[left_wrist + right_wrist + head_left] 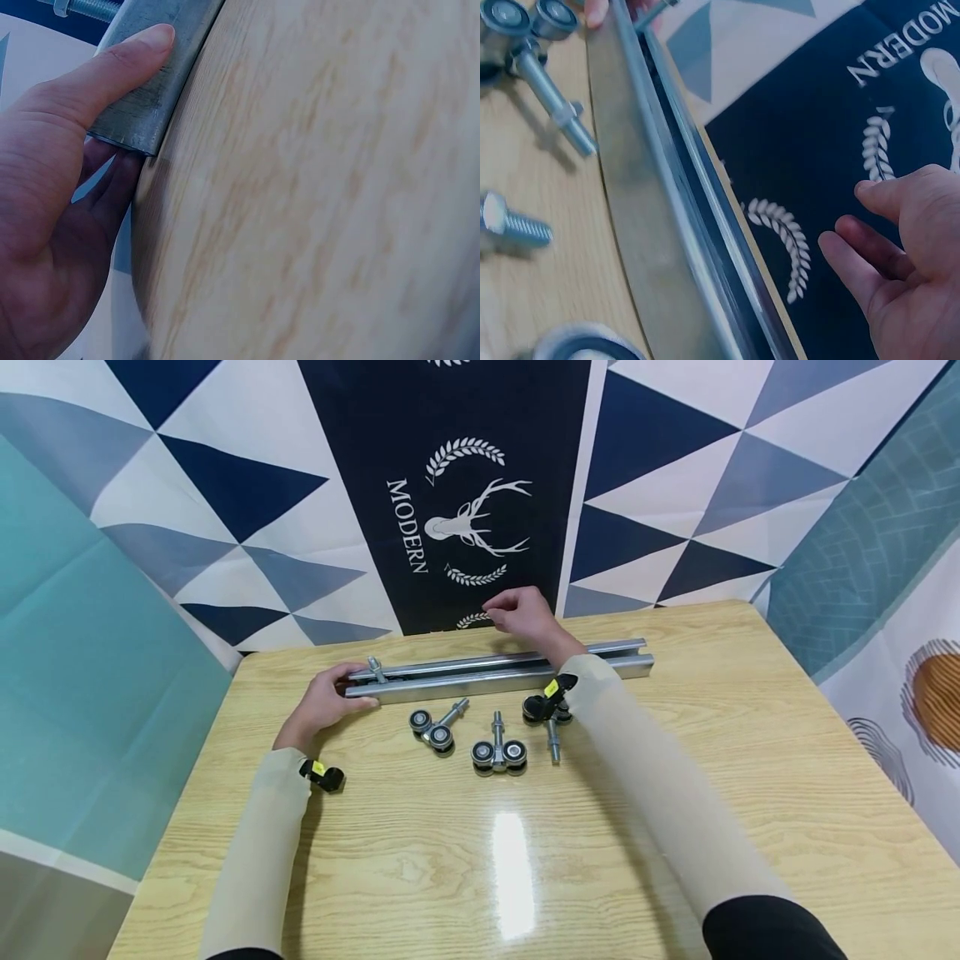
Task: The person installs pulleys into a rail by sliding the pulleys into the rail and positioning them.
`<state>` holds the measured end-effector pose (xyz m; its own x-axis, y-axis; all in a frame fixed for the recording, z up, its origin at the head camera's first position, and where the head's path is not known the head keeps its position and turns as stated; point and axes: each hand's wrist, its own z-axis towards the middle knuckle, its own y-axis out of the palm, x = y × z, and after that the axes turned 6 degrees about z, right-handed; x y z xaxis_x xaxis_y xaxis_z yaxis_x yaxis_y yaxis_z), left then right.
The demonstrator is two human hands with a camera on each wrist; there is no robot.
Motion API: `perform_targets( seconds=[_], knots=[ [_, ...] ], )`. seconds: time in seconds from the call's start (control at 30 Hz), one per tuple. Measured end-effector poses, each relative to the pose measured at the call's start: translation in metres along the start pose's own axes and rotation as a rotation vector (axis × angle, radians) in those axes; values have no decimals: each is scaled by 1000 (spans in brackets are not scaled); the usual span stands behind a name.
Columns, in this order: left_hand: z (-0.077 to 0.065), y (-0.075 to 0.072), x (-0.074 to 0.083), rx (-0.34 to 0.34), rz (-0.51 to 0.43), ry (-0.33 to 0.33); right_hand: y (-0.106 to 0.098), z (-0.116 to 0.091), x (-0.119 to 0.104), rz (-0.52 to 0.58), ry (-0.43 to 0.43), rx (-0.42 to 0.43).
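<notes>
A long slotted metal rail (465, 682) lies across the back of the table. Its left end is gripped by my left hand (322, 700), the thumb on the front face and the fingers behind it, as the left wrist view shows. Near that end a bolt (377, 671) sticks up out of the slot. My right hand (527, 617) is in the air beyond the rail, holding nothing; in the right wrist view its thumb and fingers stand apart. Three roller trolleys with bolts lie before the rail: a left one (441, 737), a middle one (498, 755) and a right one (553, 735), partly hidden by the right wrist.
The wooden table (420, 860) ends just behind the rail. Beyond that edge hangs a patterned cloth (480, 410) with a deer print. A teal panel (97, 693) stands along the left side.
</notes>
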<state>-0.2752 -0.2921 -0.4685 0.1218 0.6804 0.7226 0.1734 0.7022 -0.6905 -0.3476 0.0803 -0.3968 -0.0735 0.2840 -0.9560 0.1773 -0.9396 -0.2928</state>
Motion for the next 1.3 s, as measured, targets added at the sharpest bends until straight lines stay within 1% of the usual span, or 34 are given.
perform_targets(
  seconds=[0.13, 0.3, 0.47, 0.6, 0.87, 1.07, 1.17, 1.3],
  knots=[
    [0, -1, -1, 1, 0, 1, -12, 0, 3, -13, 17, 2],
    [1, 0, -2, -1, -4, 0, -21, -2, 2, -30, 5, -2],
    [1, -1, -5, 2, 0, 10, -26, -3, -5, -21, -12, 1],
    [1, -1, -6, 7, 4, 19, -34, -2, -14, -41, -44, -4],
    [2, 0, -6, 10, -27, 48, -53, -4, -33, -158, -72, -51],
    [1, -2, -4, 12, -26, 43, -64, -13, -46, -261, -166, -75],
    [1, -2, -4, 16, -17, 42, -67, -18, -48, -255, -175, -88],
    [1, 0, -5, 14, -16, 42, -70, -26, -44, -228, -185, -103]
  ],
)
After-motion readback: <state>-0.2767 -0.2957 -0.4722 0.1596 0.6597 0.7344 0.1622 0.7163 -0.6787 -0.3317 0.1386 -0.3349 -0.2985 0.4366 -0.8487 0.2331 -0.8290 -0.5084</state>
